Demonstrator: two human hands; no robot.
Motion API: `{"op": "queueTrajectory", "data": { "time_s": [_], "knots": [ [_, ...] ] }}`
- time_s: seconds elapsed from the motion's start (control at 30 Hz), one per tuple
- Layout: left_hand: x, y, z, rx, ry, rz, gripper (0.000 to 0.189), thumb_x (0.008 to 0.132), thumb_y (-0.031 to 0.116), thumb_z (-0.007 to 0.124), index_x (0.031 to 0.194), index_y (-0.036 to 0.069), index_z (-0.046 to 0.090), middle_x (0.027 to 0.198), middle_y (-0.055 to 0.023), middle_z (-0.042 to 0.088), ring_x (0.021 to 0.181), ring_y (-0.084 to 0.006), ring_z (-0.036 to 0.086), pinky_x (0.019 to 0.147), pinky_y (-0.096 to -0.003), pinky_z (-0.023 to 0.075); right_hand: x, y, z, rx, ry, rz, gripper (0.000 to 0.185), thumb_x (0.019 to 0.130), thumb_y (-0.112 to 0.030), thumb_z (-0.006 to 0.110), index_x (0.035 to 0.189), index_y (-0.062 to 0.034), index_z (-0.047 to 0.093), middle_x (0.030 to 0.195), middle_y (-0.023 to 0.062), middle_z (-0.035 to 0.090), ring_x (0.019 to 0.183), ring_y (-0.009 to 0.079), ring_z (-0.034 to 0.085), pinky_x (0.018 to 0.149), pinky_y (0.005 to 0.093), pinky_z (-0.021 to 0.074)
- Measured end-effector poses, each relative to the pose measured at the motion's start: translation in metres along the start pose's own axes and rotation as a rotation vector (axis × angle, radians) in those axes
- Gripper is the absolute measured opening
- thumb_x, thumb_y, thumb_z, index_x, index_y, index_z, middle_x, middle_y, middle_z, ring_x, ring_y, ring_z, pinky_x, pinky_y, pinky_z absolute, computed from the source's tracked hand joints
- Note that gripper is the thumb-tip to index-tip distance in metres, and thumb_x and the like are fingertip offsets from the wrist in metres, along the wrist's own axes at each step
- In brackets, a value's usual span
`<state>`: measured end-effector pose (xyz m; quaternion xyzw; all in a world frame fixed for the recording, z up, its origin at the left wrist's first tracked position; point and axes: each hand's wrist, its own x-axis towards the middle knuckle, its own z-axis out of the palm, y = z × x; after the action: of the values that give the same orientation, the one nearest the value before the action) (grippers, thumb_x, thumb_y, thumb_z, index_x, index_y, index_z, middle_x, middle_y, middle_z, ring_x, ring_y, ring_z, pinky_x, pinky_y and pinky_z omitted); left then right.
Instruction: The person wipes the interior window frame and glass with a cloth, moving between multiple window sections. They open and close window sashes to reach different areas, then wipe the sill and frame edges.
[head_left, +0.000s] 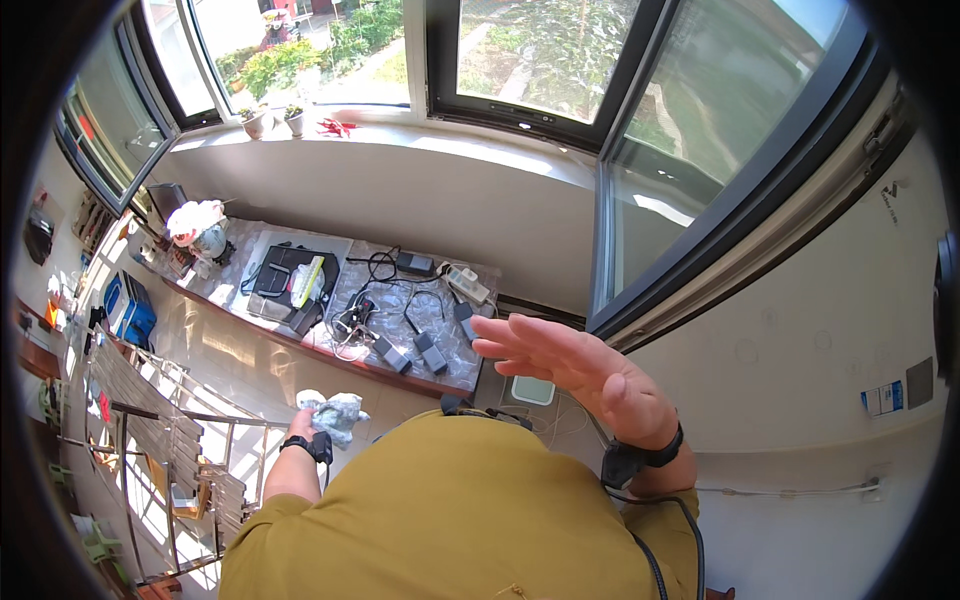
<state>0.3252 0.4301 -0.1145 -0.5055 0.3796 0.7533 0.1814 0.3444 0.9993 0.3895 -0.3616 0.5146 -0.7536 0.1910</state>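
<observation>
My left hand (303, 424) is low at the left, closed on a crumpled pale blue-and-white cloth (334, 417). My right hand (562, 364) is raised in front of me at the right, fingers extended and nothing in it; its fingertips overlap the view of the right end of a low table (390, 307). Black power adapters (430, 352) with cables, a white power strip (466, 284) and a black bag (274, 277) lie on that table. A black device is strapped to each wrist.
An open window sash (697, 150) juts in at the right. Small potted plants (255, 124) and red peppers (337, 127) sit on the sill. A flower vase (211, 241) stands at the table's left end. A metal rack (169, 450) and a blue box (129, 309) are at the left.
</observation>
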Motion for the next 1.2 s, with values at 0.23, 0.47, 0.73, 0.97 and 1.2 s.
{"op": "queueTrajectory", "data": {
  "time_s": [0.23, 0.47, 0.73, 0.97, 1.2],
  "knots": [
    [0.014, 0.018, -0.004, -0.049, -0.022, -0.018, 0.033, 0.090, 0.017, 0.048, 0.118, -0.002, 0.048, 0.111, -0.0240, 0.059, 0.099, -0.0410, 0.060, 0.090, -0.0574, 0.0460, 0.070, -0.071, 0.054, 0.030, -0.596, 0.091, 0.109, 0.085, -0.078, 0.027, 0.144, 0.0135, 0.013, 0.151, 0.0335, 0.008, 0.144, 0.0386, 0.006, 0.114, 0.0487, 0.0066],
    [0.038, 0.008, -0.008, -0.048, -0.061, -0.075, 0.035, 0.089, 0.015, 0.050, 0.119, -0.003, 0.048, 0.109, -0.0237, 0.061, 0.094, -0.0390, 0.063, 0.083, -0.0543, 0.0500, 0.121, -0.051, 0.069, 0.151, -0.809, 0.050, 0.106, 0.085, -0.075, 0.026, 0.145, 0.0113, 0.009, 0.154, 0.0264, 0.005, 0.145, 0.0327, 0.004, 0.116, 0.0435, 0.0039],
    [-0.005, -0.018, -0.021, -0.264, -0.034, 0.064, 0.031, 0.087, 0.004, 0.050, 0.118, -0.001, 0.050, 0.108, -0.0206, 0.062, 0.099, -0.0390, 0.062, 0.087, -0.0561, 0.0496, 0.187, 0.012, 0.051, 0.428, -0.755, 0.193, 0.100, 0.088, -0.073, 0.026, 0.143, 0.0107, 0.022, 0.148, 0.0338, 0.019, 0.142, 0.0402, 0.016, 0.114, 0.0491, 0.0125],
    [-0.033, -0.048, -0.067, -0.410, 0.008, 0.118, 0.041, 0.084, -0.002, 0.050, 0.123, 0.009, 0.048, 0.110, -0.0167, 0.059, 0.099, -0.0402, 0.060, 0.084, -0.0610, 0.0488, 0.157, 0.157, -0.051, 0.001, -0.001, 0.451, 0.066, 0.099, -0.052, 0.028, 0.145, -0.0038, 0.032, 0.145, 0.0186, 0.040, 0.132, 0.0302, 0.041, 0.108, 0.0407, 0.0316],
    [-0.081, -0.026, -0.068, -0.465, 0.028, 0.360, 0.041, 0.086, -0.004, 0.049, 0.126, 0.004, 0.042, 0.116, -0.0182, 0.056, 0.104, -0.0379, 0.060, 0.086, -0.0533, 0.0526, 0.056, 0.274, -0.102, -0.302, 0.139, 1.118, 0.050, 0.094, -0.029, 0.057, 0.136, -0.0050, 0.046, 0.124, 0.0095, 0.059, 0.109, 0.0177, 0.057, 0.090, 0.0310, 0.0474]
  ]
}}
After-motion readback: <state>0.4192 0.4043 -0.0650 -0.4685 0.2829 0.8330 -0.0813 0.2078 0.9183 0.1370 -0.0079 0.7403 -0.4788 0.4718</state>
